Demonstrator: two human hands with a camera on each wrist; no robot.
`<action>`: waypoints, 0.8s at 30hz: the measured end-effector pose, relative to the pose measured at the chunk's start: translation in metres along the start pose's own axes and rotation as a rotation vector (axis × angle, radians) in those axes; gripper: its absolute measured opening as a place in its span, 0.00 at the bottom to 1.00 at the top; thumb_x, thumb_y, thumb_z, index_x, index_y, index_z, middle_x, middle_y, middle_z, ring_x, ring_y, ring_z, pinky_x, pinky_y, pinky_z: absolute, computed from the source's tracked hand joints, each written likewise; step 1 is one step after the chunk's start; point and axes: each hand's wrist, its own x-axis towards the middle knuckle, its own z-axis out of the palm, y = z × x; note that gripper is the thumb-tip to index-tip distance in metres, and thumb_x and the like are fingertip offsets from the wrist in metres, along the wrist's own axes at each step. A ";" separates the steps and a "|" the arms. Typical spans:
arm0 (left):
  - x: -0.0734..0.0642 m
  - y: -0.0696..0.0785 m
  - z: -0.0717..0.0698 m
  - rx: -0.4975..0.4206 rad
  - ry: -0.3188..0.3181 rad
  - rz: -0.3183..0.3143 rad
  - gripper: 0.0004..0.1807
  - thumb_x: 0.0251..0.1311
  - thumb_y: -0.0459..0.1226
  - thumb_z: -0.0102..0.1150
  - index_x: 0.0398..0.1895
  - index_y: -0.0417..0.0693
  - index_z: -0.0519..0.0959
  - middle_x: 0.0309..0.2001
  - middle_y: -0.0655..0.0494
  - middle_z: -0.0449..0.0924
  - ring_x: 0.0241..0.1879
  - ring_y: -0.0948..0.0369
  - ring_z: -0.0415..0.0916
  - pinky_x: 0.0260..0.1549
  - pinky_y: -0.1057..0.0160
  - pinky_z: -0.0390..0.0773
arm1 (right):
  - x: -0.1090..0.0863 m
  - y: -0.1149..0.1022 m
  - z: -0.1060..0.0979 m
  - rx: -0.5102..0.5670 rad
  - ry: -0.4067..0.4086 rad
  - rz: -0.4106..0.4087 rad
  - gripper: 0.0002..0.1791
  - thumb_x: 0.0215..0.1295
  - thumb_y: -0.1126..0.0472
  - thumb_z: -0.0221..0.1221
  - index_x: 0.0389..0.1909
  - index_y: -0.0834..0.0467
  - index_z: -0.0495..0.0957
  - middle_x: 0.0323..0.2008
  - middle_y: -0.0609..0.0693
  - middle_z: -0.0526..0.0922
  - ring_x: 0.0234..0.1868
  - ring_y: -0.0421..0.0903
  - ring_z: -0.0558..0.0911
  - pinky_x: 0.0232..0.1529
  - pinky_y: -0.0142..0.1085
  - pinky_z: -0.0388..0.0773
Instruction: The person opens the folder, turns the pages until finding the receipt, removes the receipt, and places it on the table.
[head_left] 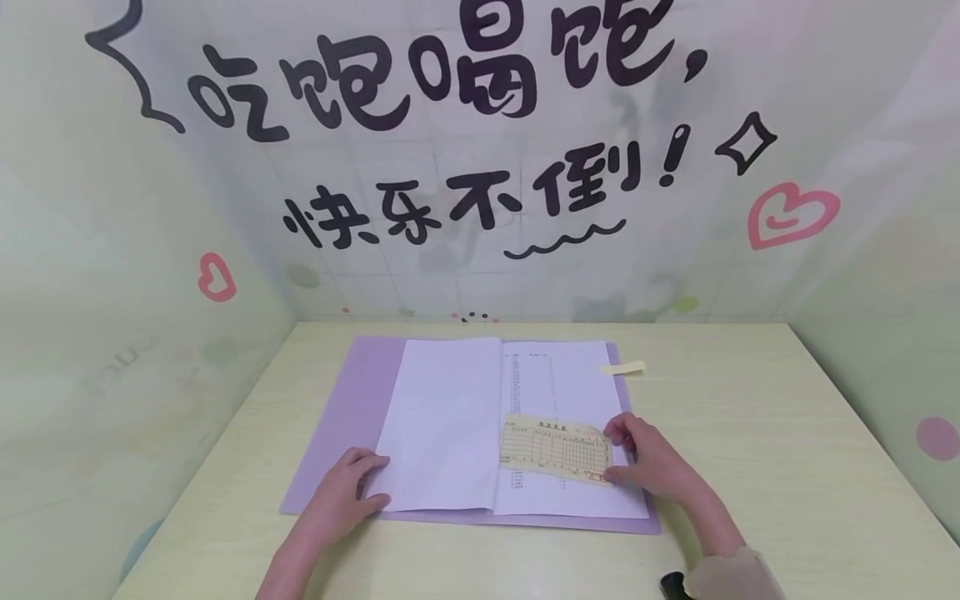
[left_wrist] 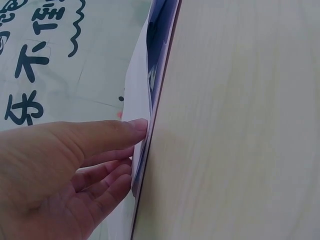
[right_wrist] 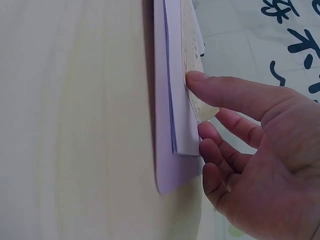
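Note:
An open purple folder (head_left: 341, 417) lies on the table with white sheets in it. The left page (head_left: 442, 417) is blank; the right page (head_left: 581, 383) carries a printed list in columns. Across the lower part of the right page lies a cream paper receipt (head_left: 555, 450) with a ruled grid. My right hand (head_left: 648, 458) pinches its right edge, thumb at the lower corner and fingers at the upper one. My left hand (head_left: 345, 492) rests at the left page's lower left edge. Its thumb (left_wrist: 115, 132) touches the paper, and its other fingers are loosely bent.
A pale yellow strip of paper (head_left: 624, 367) sticks out past the right page's upper edge. Near the right sleeve (head_left: 735, 575) a small black object (head_left: 673, 585) shows at the table's front. A printed wall covering (head_left: 450, 283) stands behind the wooden table (head_left: 787, 433).

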 end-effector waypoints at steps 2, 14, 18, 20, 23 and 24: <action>0.000 0.000 0.000 0.002 -0.001 -0.001 0.27 0.49 0.35 0.74 0.55 0.40 0.80 0.55 0.47 0.76 0.56 0.49 0.75 0.60 0.46 0.76 | 0.001 -0.001 0.001 0.002 0.001 0.005 0.29 0.45 0.64 0.76 0.47 0.62 0.72 0.37 0.50 0.73 0.41 0.45 0.70 0.39 0.28 0.70; 0.000 0.000 0.001 0.002 0.003 -0.002 0.27 0.49 0.35 0.74 0.55 0.40 0.80 0.55 0.47 0.76 0.56 0.49 0.75 0.61 0.46 0.76 | 0.004 -0.007 0.003 -0.063 0.005 0.075 0.33 0.42 0.63 0.77 0.51 0.63 0.74 0.42 0.53 0.74 0.43 0.47 0.70 0.45 0.36 0.72; -0.001 0.001 0.000 -0.004 -0.001 -0.011 0.27 0.49 0.34 0.74 0.55 0.40 0.80 0.55 0.47 0.76 0.56 0.49 0.75 0.61 0.46 0.76 | 0.007 -0.006 0.003 -0.051 0.020 0.068 0.32 0.42 0.65 0.77 0.49 0.61 0.72 0.41 0.52 0.73 0.44 0.47 0.70 0.46 0.37 0.72; -0.001 0.001 0.000 -0.004 -0.004 -0.010 0.27 0.49 0.35 0.74 0.55 0.40 0.80 0.55 0.47 0.76 0.56 0.49 0.76 0.60 0.46 0.76 | 0.008 -0.007 0.003 -0.028 0.019 0.075 0.32 0.43 0.66 0.76 0.49 0.61 0.70 0.38 0.51 0.73 0.42 0.46 0.71 0.45 0.34 0.71; 0.000 0.001 -0.001 -0.003 -0.007 -0.006 0.28 0.49 0.35 0.74 0.56 0.40 0.80 0.55 0.47 0.76 0.55 0.50 0.76 0.59 0.47 0.77 | 0.009 -0.008 0.003 0.008 0.003 0.093 0.31 0.46 0.67 0.74 0.50 0.60 0.69 0.36 0.50 0.74 0.39 0.45 0.72 0.39 0.30 0.71; 0.000 0.001 -0.001 -0.002 -0.007 -0.006 0.28 0.49 0.35 0.74 0.56 0.40 0.80 0.55 0.47 0.76 0.55 0.50 0.76 0.59 0.47 0.77 | 0.009 -0.008 0.003 0.019 -0.003 0.099 0.31 0.47 0.67 0.73 0.51 0.60 0.68 0.36 0.50 0.74 0.38 0.45 0.72 0.37 0.30 0.71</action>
